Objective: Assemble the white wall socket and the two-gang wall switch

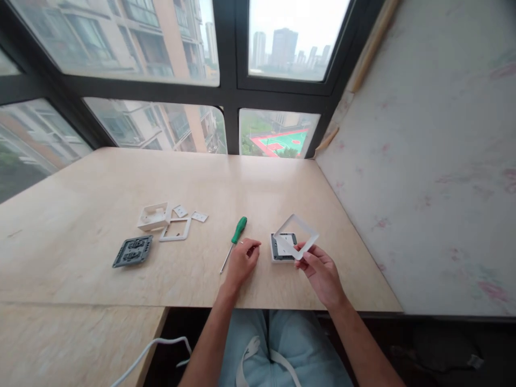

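My right hand (320,271) pinches a corner of a white square frame (299,230) and holds it tilted above a grey-and-white switch module (281,250) lying on the wooden table (250,188). My left hand (243,259) rests on the table with its fingers curled in; nothing shows inside them. Just left of that hand lies a green-handled screwdriver (235,239), its tip toward me.
Further left lie a white mounting box (153,216), a flat white frame (176,231), two small white plates (189,214) and a dark grey switch insert (133,251). A marbled wall (423,161) borders the table's right side. Windows stand behind. A white cable (153,352) hangs below.
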The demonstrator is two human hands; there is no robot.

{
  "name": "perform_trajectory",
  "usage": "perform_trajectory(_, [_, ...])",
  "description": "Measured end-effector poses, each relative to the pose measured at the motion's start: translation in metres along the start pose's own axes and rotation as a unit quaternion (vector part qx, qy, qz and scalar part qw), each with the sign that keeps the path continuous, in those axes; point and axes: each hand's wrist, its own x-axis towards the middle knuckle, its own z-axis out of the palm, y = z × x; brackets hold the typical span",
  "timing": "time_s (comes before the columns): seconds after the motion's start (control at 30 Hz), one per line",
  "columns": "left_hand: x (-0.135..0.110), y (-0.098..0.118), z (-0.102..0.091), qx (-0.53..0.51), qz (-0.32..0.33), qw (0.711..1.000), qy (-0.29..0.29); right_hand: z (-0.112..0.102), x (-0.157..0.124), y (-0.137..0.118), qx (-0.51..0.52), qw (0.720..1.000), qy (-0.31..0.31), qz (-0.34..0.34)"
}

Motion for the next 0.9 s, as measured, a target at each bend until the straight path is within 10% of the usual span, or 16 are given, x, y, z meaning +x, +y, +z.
perform_trajectory(0.47, [-0.003, 0.003, -0.001, -0.011, -0.042, 0.999, 0.026, -0.014, -0.006, 0.002, -0.172, 0.967, 0.045, -0.182])
perform_trajectory(0.9, [-0.004, 0.003, 0.001, -0.031, -0.061, 0.996, 0.060, 0.001, 0.004, -0.004, -0.094, 0.993, -0.050, -0.046])
